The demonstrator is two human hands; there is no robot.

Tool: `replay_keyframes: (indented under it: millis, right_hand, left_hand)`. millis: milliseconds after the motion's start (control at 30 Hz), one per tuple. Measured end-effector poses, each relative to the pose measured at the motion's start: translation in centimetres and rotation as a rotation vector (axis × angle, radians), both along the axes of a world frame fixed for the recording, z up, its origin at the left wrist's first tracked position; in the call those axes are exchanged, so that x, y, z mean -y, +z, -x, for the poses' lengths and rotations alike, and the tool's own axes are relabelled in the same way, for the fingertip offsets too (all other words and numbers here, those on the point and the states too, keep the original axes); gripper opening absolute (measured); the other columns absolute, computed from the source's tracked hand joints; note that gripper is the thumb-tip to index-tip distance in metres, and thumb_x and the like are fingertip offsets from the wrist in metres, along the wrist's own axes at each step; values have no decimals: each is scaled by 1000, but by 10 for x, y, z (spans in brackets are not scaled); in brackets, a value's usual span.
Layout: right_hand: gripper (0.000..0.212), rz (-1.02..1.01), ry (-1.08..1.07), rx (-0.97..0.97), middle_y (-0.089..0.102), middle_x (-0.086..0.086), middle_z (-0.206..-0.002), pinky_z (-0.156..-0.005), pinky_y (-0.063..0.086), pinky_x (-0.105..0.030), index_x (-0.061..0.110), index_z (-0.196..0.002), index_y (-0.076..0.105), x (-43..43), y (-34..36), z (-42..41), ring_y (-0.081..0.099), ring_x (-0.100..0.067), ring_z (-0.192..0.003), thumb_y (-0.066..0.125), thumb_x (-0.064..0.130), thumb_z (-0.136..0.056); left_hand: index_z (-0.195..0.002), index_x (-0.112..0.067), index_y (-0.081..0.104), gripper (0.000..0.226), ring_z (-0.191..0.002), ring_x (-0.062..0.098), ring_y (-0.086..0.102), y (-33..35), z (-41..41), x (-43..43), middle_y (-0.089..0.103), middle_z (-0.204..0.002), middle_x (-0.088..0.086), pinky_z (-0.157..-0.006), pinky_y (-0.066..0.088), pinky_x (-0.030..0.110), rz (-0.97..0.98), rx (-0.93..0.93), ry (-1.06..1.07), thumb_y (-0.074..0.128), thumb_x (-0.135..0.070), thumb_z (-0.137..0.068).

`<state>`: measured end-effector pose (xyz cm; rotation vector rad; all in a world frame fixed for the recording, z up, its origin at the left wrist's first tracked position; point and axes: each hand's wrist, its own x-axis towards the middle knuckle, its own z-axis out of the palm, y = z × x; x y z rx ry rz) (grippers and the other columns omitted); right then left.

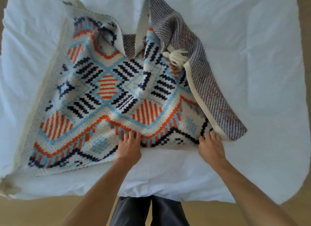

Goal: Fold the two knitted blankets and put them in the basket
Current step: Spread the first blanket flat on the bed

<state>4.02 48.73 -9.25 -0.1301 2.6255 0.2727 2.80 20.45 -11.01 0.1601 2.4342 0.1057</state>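
Filling most of the head view, a bed (252,57) covered with a white, lightly creased duvet is seen from above. A strip of pale wooden floor (42,212) is shown along the bottom edge from 5 to 7 o'clock. More of it is glimpsed at the far corners of the frame. Dark trousers (134,210) are seen at 6 o'clock, just against the bed's near edge.

One knitted blanket (104,91) is spread on the duvet, from the centre out towards 9 o'clock. Its face is patterned in orange, light blue, navy and cream diamonds and zigzags. Its right-hand part, from 12 round to 4 o'clock, is turned over onto the rest, so a grey-purple woven underside (210,82) with a cream border is shown. A cream tassel (176,56) lies on the pattern at about 1 o'clock, just beside that turned part. The far middle of the blanket is rumpled into upright folds.

The left hand (128,147) is set on the near edge at about 6 o'clock. Its fingers (133,134) are curled tight, and the fabric is bunched in their grip. The right hand (211,147) is placed at about 5 o'clock, where the turned corner meets the near edge. Its fingers are likewise curled into the knit, and the edge is gripped. The two hands are held apart, with a stretch of the near edge gathered between them.
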Motion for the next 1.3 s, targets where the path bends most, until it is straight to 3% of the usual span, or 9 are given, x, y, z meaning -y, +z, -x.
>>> replay_keyframes:
  millis: [167,300,400,567,800,933,1100,1200,1300]
  right_hand:
    - [43,83,23,15,57,-18,-95,-79,49,-44,3,-99,60,27,-2,-15,55,-36,-89,70,1,-58]
    - [44,123,22,-49,59,-18,-102,-83,49,-43,5,-108,61,40,-7,-21,58,-36,-97,70,-1,-66]
    - [32,109,51,-53,63,-13,-96,-81,51,-41,6,-99,65,36,-11,-17,60,-32,-93,70,-2,-69]
    - [22,197,104,-47,66,-12,-82,-73,52,-39,3,-87,68,21,-14,-3,63,-30,-79,70,-7,-68]
    - [26,309,187,-38,64,-6,-67,-57,50,-31,8,-80,70,-31,-5,-45,62,-24,-61,77,-1,-56]
    - [37,329,275,-10,64,-7,-79,-63,51,-31,10,-90,70,-58,-2,-68,61,-24,-73,79,6,-54]
    - [45,205,244,-31,60,-14,-94,-75,50,-40,7,-104,62,-90,-2,-57,58,-32,-86,70,-1,-61]
    - [28,155,245,-70,64,-11,-85,-72,51,-37,7,-94,65,-105,-3,-48,61,-28,-79,71,2,-67]
    - [17,191,235,-78,60,-7,-65,-56,49,-30,9,-75,64,-106,-6,-49,59,-24,-60,74,1,-64]
  left_hand:
    - [-131,-16,33,48,-111,27,41,0,-9,-16,41,-124,9,-86,41,34,-76,-74,-124,46,-17,-84]
    - [-135,-15,28,52,-107,28,42,-2,-14,-27,40,-124,11,-86,44,38,-66,-109,-214,48,-14,-87]
    - [-132,-13,29,56,-103,28,43,-7,-12,-31,40,-122,12,-82,44,38,-21,-118,-272,55,-4,-83]
    - [-127,-13,40,43,-101,26,47,-9,-9,-42,48,-116,10,-78,46,35,-8,-145,-264,52,-5,-87]
    - [-130,-12,39,45,-116,26,44,1,-52,-75,44,-129,9,-91,44,35,109,4,-196,54,-5,-87]
    - [-134,-12,35,46,-123,28,39,3,-72,-111,39,-135,10,-95,42,38,137,21,-111,46,-9,-89]
    - [-131,-15,34,44,-111,28,42,3,-72,-164,40,-126,10,-81,42,37,58,-29,-97,45,-8,-89]
    - [-131,-15,33,51,-109,28,42,-3,-69,-191,40,-126,12,-82,43,37,20,-49,-126,54,-4,-85]
    - [-133,-16,33,56,-113,28,41,-6,-72,-201,39,-129,12,-91,42,39,23,-3,-172,56,-1,-84]
